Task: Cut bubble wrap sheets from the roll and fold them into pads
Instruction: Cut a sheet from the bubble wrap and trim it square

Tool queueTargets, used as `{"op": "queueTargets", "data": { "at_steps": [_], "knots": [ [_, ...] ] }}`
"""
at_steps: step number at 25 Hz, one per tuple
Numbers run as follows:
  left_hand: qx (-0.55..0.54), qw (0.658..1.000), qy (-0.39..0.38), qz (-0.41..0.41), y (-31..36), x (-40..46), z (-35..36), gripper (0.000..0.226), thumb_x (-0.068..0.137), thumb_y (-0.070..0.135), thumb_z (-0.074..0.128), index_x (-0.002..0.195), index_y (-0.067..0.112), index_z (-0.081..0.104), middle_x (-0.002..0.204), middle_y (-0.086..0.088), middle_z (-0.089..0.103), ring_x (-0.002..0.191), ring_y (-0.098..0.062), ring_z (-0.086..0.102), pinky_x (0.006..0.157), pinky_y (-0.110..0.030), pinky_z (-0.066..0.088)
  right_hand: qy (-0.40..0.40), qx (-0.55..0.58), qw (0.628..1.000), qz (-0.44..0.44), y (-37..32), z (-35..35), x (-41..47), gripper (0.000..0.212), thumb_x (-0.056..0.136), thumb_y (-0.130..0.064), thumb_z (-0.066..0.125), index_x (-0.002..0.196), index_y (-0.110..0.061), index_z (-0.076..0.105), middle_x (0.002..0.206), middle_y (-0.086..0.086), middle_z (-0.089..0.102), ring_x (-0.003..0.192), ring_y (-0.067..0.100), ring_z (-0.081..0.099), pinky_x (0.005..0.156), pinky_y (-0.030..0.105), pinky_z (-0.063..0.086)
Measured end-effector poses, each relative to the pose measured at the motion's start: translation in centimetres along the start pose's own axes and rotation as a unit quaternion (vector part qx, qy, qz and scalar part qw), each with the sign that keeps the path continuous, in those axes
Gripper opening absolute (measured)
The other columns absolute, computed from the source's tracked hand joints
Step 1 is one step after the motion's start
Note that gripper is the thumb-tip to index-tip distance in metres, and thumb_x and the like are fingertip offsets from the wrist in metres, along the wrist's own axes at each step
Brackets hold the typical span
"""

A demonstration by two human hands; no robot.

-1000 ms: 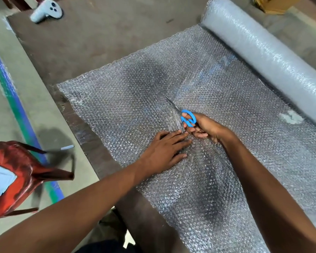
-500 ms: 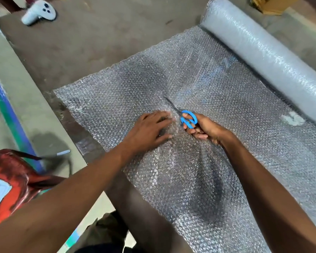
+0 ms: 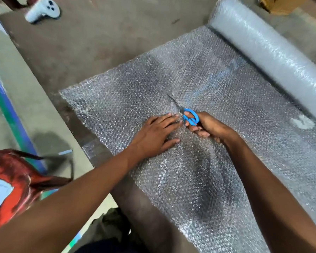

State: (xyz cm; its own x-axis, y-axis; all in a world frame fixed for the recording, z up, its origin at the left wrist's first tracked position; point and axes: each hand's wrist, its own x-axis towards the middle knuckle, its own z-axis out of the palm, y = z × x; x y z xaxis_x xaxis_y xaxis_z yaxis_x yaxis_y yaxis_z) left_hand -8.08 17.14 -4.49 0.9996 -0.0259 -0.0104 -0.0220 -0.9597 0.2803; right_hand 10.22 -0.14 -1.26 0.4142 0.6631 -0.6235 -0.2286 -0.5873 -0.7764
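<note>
A wide sheet of bubble wrap lies unrolled across the brown table, still joined to the thick roll at the back right. My right hand grips blue-handled scissors, whose blades point away from me into the sheet at its middle. My left hand presses flat on the wrap just left of the scissors, fingers straight and spread. A cut line runs under both hands toward me, mostly hidden by my arms.
A white controller lies at the table's far left corner. A cardboard box sits beyond the roll. A red chair stands on the floor at the left, beside a blue and green floor stripe.
My left hand slid forward along the sheet, from behind the scissors to beside them. My right hand and the scissors edged a little further into the wrap.
</note>
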Motion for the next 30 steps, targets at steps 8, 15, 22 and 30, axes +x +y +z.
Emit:
{"op": "queueTargets", "data": {
  "at_steps": [8, 15, 22, 30],
  "knots": [
    [-0.015, 1.000, -0.015, -0.002, 0.0, -0.3, -0.2, 0.068, 0.105, 0.074, 0.022, 0.164, 0.040, 0.022, 0.173, 0.010, 0.018, 0.160, -0.016, 0.016, 0.129, -0.050, 0.013, -0.041, 0.009, 0.999, -0.003, -1.4, -0.3, 1.2, 0.047, 0.108, -0.053, 0.049, 0.099, -0.011, 0.065, 0.065, -0.002, 0.048, 0.039, 0.010, 0.028, 0.032, 0.023, 0.021],
    [-0.067, 0.997, -0.035, -0.013, -0.3, 0.1, -0.6, 0.070, 0.102, 0.074, 0.041, 0.162, 0.041, 0.028, 0.173, 0.013, 0.019, 0.160, -0.015, 0.015, 0.129, -0.052, 0.011, -0.024, 0.006, 1.000, -0.007, -2.8, 0.1, 2.6, 0.049, 0.105, -0.058, 0.054, 0.101, -0.011, 0.068, 0.066, -0.001, 0.049, 0.039, 0.009, 0.027, 0.033, 0.021, 0.019],
    [-0.151, 0.985, -0.077, -0.012, -1.4, 0.3, -2.0, 0.087, 0.095, 0.064, 0.062, 0.165, 0.033, 0.022, 0.174, 0.008, 0.017, 0.160, -0.018, 0.012, 0.129, -0.050, 0.001, -0.030, 0.007, 1.000, 0.006, -4.2, 0.4, 3.8, 0.048, 0.107, -0.057, 0.050, 0.102, -0.012, 0.066, 0.066, -0.002, 0.051, 0.040, 0.009, 0.029, 0.032, 0.022, 0.021],
    [-0.079, 0.993, -0.087, 0.025, -1.9, 0.1, -1.8, 0.091, 0.096, 0.074, 0.051, 0.167, 0.028, 0.017, 0.175, 0.004, 0.011, 0.161, -0.020, 0.009, 0.126, -0.042, -0.003, -0.030, 0.003, 1.000, 0.003, -5.9, 1.1, 5.6, 0.046, 0.108, -0.055, 0.049, 0.097, -0.014, 0.066, 0.067, -0.002, 0.050, 0.041, 0.009, 0.028, 0.033, 0.022, 0.020]
  ]
}}
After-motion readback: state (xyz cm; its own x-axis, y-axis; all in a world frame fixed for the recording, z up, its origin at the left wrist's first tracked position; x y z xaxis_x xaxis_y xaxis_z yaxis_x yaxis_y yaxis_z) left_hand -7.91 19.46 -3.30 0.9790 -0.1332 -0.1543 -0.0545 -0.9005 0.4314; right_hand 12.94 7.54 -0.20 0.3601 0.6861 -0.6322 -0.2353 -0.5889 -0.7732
